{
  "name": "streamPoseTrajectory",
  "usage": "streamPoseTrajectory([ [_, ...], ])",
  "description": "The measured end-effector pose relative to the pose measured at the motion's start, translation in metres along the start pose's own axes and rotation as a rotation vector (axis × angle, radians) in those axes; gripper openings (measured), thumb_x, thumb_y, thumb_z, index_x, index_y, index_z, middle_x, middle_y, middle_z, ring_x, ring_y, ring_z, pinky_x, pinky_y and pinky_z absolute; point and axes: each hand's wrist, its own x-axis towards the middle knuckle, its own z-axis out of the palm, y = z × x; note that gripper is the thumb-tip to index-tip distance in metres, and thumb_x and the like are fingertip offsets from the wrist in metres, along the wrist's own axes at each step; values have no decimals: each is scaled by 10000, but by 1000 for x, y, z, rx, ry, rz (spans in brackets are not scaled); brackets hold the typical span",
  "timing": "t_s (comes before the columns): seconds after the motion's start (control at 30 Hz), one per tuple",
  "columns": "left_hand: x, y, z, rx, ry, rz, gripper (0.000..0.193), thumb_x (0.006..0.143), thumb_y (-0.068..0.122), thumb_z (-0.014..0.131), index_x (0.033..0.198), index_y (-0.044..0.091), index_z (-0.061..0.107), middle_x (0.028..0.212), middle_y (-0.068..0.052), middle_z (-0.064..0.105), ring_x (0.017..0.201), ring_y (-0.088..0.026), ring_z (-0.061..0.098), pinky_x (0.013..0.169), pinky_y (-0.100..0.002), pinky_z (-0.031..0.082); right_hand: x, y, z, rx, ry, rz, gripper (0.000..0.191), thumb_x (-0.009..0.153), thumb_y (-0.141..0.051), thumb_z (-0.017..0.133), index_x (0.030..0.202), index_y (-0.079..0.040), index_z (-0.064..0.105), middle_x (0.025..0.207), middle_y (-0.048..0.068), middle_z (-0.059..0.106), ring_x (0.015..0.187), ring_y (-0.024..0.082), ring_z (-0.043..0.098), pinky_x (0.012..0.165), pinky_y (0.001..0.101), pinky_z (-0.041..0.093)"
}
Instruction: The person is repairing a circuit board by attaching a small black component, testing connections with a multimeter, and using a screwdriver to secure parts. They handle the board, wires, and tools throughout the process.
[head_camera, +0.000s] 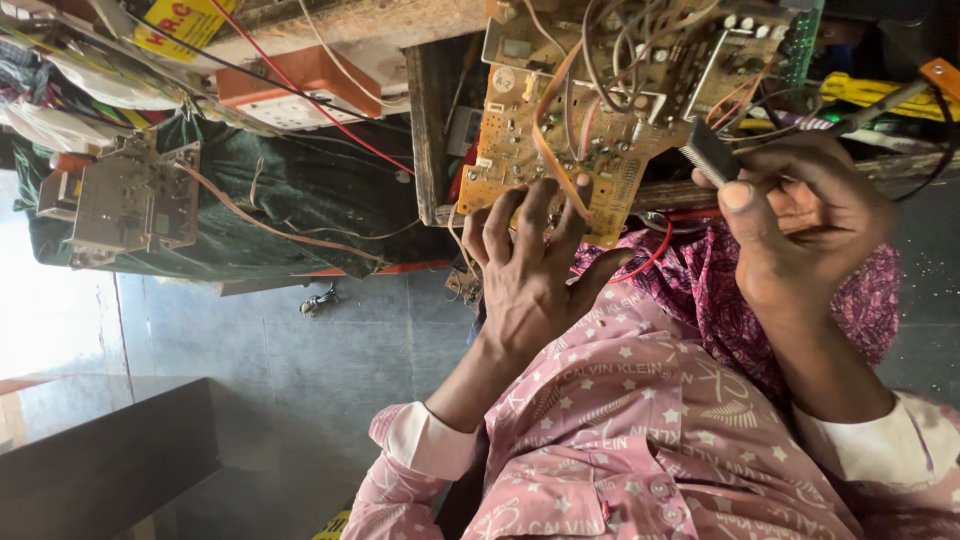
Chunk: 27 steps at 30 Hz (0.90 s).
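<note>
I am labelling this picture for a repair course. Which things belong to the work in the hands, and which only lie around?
In hand:
- yellow circuit board, steadied by the left hand
- small black brush, pinched in the right hand
- loose wires on that board

Lying about:
- second metal-cased board on the green cloth
- orange and white box

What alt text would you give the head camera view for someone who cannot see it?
A person's left hand steadies a yellow circuit board tangled with wires, while the right hand holds a small dark brush at its edge. Pink patterned sleeves fill the foreground; another circuit assembly lies on a green cloth to the left.
</note>
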Motion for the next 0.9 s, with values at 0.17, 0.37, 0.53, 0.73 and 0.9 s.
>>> streamPoseTrajectory([
  [0.17, 1, -8, -2, -247, 49, 103, 418, 893, 406, 859, 1206, 165, 725, 1453, -96, 493, 1373, -341, 425, 1183, -515, 306, -6, 5, -6, -20, 9, 21, 259, 1033, -170, 795, 1150, 30, 679, 1074, 88, 663, 915, 155, 724, 878, 321, 642],
  [0.37, -8, -18, 20, -206, 94, 74, 418, 898, 372, 880, 1225, 156, 734, 1406, -88, 516, 1358, -331, 450, 1171, -504, 341, -16, 29, -17, -169, -11, 14, 273, 1015, -147, 826, 1142, 58, 698, 1082, 126, 698, 860, 131, 687, 792, 256, 597],
  [0.53, -31, -30, 12, -255, 238, 77, 351, 967, 260, 888, 1259, 177, 711, 1362, -40, 526, 1303, -283, 504, 1116, -463, 397, -17, 32, -8, -314, -212, -84, 227, 963, -118, 803, 1076, 47, 698, 1031, 133, 698, 820, 146, 717, 721, 259, 627],
  [0.73, -49, -45, -21, -66, 193, 228, 396, 990, 214, 858, 1343, 208, 677, 1290, -38, 567, 1134, -197, 534, 934, -382, 394, -20, 19, 30, -475, -371, -101, 253, 974, -54, 822, 1164, 82, 725, 1036, 181, 706, 831, 186, 725, 694, 242, 614],
  [0.9, -69, -68, -45, 54, 156, -17, 461, 976, 319, 741, 1400, 200, 605, 1142, -83, 539, 1046, -275, 563, 972, -515, 436, -31, 11, 74, -677, -534, -269, 217, 1011, -4, 854, 1149, 104, 726, 1052, 190, 703, 879, 206, 726, 735, 242, 590],
])
